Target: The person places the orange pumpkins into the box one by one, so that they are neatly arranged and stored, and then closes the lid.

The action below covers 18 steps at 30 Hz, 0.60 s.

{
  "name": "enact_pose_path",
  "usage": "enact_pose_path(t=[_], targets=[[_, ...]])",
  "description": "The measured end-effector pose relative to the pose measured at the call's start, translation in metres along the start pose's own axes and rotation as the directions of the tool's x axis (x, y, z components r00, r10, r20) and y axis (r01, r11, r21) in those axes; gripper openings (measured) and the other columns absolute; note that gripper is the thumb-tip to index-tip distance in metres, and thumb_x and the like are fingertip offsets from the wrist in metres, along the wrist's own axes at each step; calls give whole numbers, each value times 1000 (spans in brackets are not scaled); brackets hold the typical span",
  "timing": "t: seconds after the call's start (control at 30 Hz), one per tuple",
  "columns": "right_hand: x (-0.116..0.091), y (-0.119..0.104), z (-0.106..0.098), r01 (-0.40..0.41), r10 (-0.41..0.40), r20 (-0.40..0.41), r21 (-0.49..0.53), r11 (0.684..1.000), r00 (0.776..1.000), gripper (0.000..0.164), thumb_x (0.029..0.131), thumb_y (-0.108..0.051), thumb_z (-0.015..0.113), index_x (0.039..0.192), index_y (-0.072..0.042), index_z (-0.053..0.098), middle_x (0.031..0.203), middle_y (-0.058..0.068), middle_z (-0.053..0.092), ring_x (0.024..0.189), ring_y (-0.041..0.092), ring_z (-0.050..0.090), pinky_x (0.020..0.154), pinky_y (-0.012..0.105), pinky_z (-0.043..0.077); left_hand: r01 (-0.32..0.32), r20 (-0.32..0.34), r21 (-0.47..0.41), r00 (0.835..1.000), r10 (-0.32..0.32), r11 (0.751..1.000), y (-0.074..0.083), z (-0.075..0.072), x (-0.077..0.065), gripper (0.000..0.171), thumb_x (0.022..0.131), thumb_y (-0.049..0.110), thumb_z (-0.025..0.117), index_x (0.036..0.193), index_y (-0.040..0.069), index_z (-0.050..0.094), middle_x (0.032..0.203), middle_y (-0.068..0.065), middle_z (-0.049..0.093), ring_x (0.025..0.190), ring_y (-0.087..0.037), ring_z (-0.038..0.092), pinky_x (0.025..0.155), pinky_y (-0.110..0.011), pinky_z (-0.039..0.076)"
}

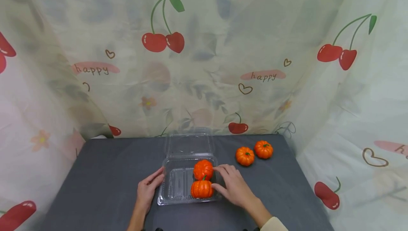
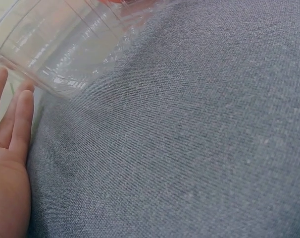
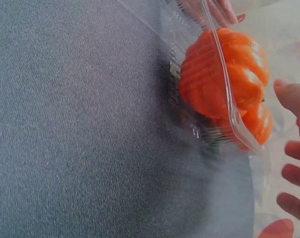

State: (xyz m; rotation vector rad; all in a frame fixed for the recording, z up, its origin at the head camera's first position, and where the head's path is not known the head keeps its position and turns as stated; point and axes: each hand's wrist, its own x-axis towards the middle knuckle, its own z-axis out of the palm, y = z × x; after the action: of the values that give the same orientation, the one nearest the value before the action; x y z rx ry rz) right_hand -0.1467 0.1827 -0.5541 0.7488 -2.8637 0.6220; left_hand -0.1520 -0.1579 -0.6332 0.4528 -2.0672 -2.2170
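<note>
A clear plastic clamshell box (image 1: 178,181) lies on the dark table, its lid (image 1: 190,145) folded back toward the curtain. Two small orange pumpkins sit in its right half: a rear pumpkin (image 1: 203,169) and a front pumpkin (image 1: 202,189) lying on its side. My left hand (image 1: 148,189) touches the box's left wall with straight fingers, also seen in the left wrist view. My right hand (image 1: 234,185) is spread at the box's right edge, thumb beside the front pumpkin. In the right wrist view its thumb and fingers (image 3: 294,173) stand apart from the pumpkins.
Two more orange pumpkins, a nearer one (image 1: 245,156) and a farther one (image 1: 263,149), rest on the table (image 1: 111,181) behind and right of the box. A patterned curtain (image 1: 197,64) surrounds the back and sides of the table.
</note>
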Motion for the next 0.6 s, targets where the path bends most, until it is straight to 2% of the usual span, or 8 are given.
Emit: enact_pose_path(t=[0.1,0.3,0.5,0.6], targets=[[0,2,1,-44,44,-17,-10,999,999,65,92,-54,70,146,-22,53,139,2,56,126,26,53,104,50,47,-7,2,3,1000,7,1000,1,0,-1,49,86,20,83,131,5,69,119,15,75,99,7,71,83,-14,58],[1,6,1,-109,107,-28,-87,990,994,82,90,-61,68,157,-25,37,155,10,44,140,36,41,113,62,36,0,-2,14,1000,0,1000,2,0,-2,48,85,15,84,130,6,70,114,20,75,103,9,69,87,-11,55],[1,11,1,-150,146,-37,-161,975,989,93,86,-70,67,161,-29,30,166,12,30,149,44,32,117,73,26,-15,-2,27,1000,15,1000,2,0,-1,48,86,14,82,131,5,69,128,1,72,102,10,68,86,-10,55],[2,18,2,-163,158,-41,-184,969,987,94,85,-73,65,162,-32,28,170,10,24,152,47,27,118,76,22,-23,-4,27,1000,23,999,2,0,-2,48,86,13,82,131,4,69,129,-1,72,101,11,68,85,-10,55]])
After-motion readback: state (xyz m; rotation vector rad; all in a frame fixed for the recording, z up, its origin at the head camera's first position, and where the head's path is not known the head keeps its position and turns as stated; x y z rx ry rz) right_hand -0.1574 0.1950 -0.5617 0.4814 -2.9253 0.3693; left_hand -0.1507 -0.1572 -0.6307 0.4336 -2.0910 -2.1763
